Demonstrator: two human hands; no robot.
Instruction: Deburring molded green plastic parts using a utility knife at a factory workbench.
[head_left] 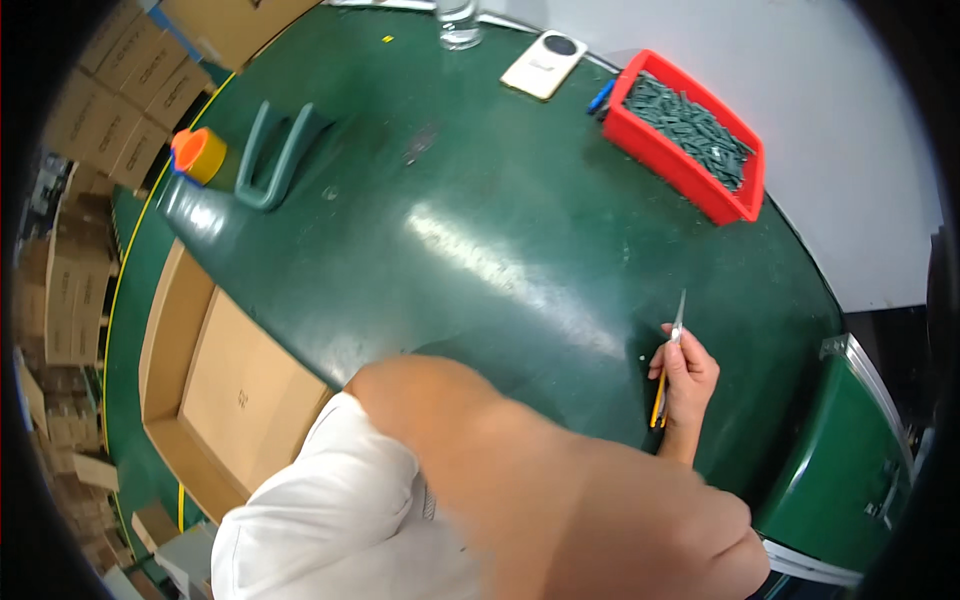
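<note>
On the right, my right hand point(687, 382) is closed around a slim hand tool point(658, 398) with a thin pointed metal tip and yellow handles; its exact kind is too small to tell. The tip points away from me, over the green tabletop. A bare bent arm point(540, 460) crosses the lower middle close to the camera, with white cloth point(320, 490) at its left. No fingers of my left hand show. The arm partly hides my right forearm.
A red bin point(668, 168) of small dark-green pieces stands at the far right. Beyond lie a phone point(543, 66) and a clear glass point(459, 28). A green U-shaped part point(262, 192) and a tape roll point(203, 156) are far left; an open carton point(165, 345) is near left.
</note>
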